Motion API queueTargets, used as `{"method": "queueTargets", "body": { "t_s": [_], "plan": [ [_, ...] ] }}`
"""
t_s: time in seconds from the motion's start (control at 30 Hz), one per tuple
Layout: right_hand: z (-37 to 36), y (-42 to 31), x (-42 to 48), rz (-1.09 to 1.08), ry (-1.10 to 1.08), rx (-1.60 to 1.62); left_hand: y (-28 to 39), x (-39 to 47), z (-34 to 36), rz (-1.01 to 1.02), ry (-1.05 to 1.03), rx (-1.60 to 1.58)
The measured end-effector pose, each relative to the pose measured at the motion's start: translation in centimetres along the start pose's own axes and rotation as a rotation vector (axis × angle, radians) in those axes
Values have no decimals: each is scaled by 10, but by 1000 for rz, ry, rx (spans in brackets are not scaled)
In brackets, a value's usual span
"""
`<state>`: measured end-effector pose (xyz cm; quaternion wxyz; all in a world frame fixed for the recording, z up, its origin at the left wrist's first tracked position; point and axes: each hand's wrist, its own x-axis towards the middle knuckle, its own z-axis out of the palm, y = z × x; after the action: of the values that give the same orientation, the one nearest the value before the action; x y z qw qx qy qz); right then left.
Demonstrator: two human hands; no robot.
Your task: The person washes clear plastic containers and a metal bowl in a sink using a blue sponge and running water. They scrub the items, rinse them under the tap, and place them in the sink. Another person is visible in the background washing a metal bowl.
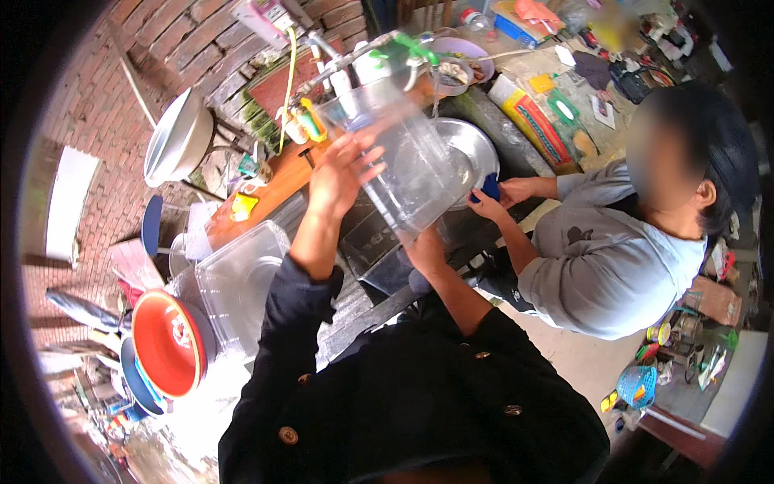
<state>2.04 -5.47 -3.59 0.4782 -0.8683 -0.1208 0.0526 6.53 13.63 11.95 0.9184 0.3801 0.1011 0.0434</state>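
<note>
A clear plastic bin (417, 163) is tilted in front of me, over a dark basin and beside a metal bowl. My left hand (341, 172) is at its left side with the fingers spread; whether it grips the wall cannot be told. My right hand (425, 245) holds the bin's near lower edge, partly seen through the plastic. The round metal bowl (484, 145) stands under the taps, partly behind the bin. A second clear plastic bin (242, 284) lies to the left of my left forearm.
A co-worker in a grey top (611, 260) stands at the right, both hands on a dark blue cloth (488, 188) by the bowl. Green-handled taps (417, 48) are above. A wooden board (266, 193) with bottles runs along the wall; a red basin (169, 345) is at the left.
</note>
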Motion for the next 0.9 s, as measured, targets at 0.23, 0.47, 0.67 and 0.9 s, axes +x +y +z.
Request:
{"method": "queueTargets", "body": {
  "t_s": [0.23, 0.47, 0.67, 0.9],
  "plan": [
    [34, 31, -7, -31, -115, -188, -16, -65, -37, 95, 350, -159],
    [28, 24, -28, -14, -114, -116, -23, -104, -73, 145, 342, -132],
    [23, 15, -36, 24, -174, -120, -21, -129, -91, 196, 404, -126],
    [27, 28, -41, -16, -169, -67, -14, -158, -94, 222, 404, -112]
  ]
}}
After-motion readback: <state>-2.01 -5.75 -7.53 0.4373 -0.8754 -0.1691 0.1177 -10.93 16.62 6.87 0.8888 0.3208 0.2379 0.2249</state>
